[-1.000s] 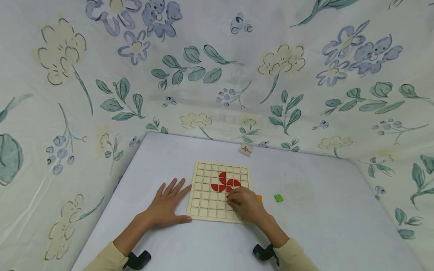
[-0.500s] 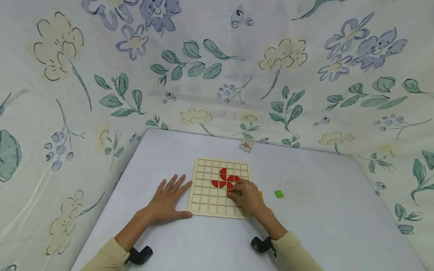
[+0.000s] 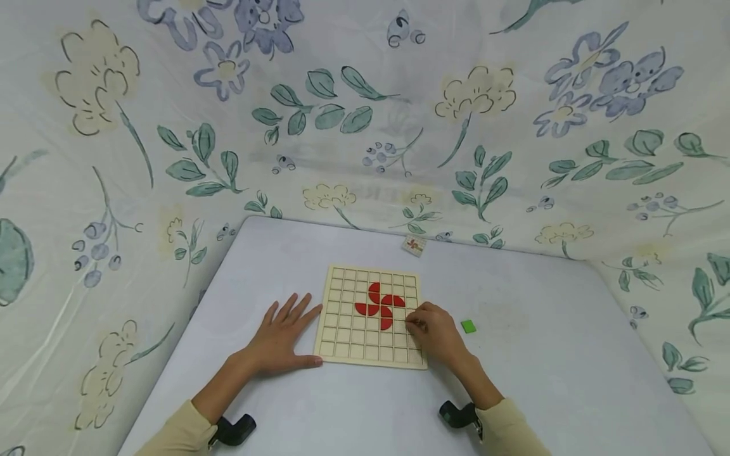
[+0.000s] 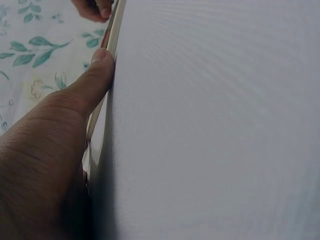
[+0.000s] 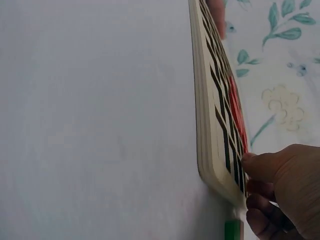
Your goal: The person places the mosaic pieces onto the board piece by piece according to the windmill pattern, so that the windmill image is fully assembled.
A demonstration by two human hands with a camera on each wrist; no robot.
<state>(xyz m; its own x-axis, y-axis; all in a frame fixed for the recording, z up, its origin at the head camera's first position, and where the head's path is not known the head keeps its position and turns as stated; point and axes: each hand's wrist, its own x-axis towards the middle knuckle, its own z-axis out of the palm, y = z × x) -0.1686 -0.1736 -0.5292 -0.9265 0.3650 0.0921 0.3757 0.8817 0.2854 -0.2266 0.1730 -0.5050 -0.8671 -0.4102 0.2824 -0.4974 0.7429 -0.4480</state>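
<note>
A square wooden grid board [image 3: 342, 342] lies on the table, with several red quarter-round pieces [image 3: 386, 318] forming a pinwheel in its middle. To its left my left hand [image 3: 281, 342] lies with fingers spread; its thumb and fingertips touch the board's edge. In the left wrist view the left thumb [image 4: 95, 75] rests along that edge. My right hand [image 3: 436, 332] is over the board's right edge, fingers loosely curled, with nothing seen between them. The right wrist view shows the right thumb [image 5: 265, 165] beside the grid and a green piece [image 5: 233, 229] below the fingers.
A green square tile [image 3: 468, 326] lies right of the right hand. Near the table's back edge is a small card [image 3: 414, 245] with a red pinwheel picture. Floral cloth [image 3: 365, 114] hangs behind the white table [image 3: 542, 354].
My right hand has moved right, off the red pieces to the board's edge, uncovering the lower red piece. It now covers the orange piece. The left hand stays in place.
</note>
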